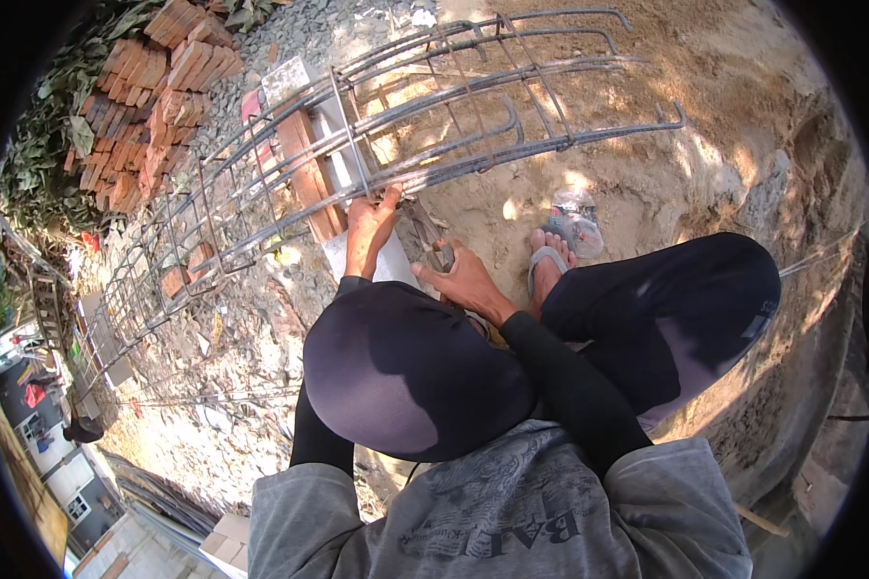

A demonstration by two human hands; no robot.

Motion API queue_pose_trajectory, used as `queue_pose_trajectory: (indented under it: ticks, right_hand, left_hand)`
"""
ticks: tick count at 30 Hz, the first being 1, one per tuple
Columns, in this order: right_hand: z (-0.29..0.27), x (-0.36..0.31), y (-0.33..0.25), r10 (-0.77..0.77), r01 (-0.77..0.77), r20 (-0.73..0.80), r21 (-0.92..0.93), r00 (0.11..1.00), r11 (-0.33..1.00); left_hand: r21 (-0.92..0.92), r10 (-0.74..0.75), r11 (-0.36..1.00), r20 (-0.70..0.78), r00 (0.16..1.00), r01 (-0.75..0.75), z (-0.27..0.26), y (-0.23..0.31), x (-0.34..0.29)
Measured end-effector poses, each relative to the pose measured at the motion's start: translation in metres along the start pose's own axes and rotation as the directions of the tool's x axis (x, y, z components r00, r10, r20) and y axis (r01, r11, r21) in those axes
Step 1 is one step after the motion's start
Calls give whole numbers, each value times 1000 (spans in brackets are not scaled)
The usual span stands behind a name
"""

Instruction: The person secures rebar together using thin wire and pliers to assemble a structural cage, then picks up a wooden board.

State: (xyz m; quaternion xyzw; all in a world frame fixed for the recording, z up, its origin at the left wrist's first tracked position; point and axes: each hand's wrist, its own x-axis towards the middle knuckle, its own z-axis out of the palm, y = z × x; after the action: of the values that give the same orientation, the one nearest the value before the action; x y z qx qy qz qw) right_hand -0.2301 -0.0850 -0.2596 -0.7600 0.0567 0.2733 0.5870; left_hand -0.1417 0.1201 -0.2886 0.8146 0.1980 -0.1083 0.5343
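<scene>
A long rebar cage [434, 96] of dark ribbed bars and thin square stirrups runs from the lower left to the upper right. My left hand [370, 227] is closed at its near lower bar, where a stirrup [350, 125] meets it. Thumb and forefinger press together on the steel there; any thin wire between them is too small to make out. My right hand [468, 282] is closed around the handles of dark pincers [425, 227]. Their head points up toward the bar, just right of my left hand and close to it.
A wooden board [304, 169] and a pale block [285, 79] lie under the cage. Stacked bricks [150, 106] stand at the upper left beside grey gravel [270, 39]. A clear plastic bag [577, 220] lies by my sandalled foot [547, 262]. Rubble covers the lower left ground.
</scene>
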Motion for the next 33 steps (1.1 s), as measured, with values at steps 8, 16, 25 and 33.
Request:
queue_pose_trajectory:
  ticks: [8, 16, 25, 33]
  right_hand:
    - [-5, 23, 33, 110, -518, 608, 551, 786, 654]
    - [0, -2, 25, -485, 204, -269, -663, 832, 720]
    - [-15, 25, 37, -16, -654, 719, 640, 694, 403]
    - [-43, -5, -23, -5, -44, 229, 209, 973, 977]
  left_hand:
    - [46, 3, 999, -22, 1000, -2, 13, 6, 1]
    - [8, 126, 992, -127, 984, -126, 15, -17, 5]
    - [28, -17, 999, 1, 1000, 17, 10, 4, 10]
    - [2, 257, 966, -84, 963, -258, 23, 38, -22]
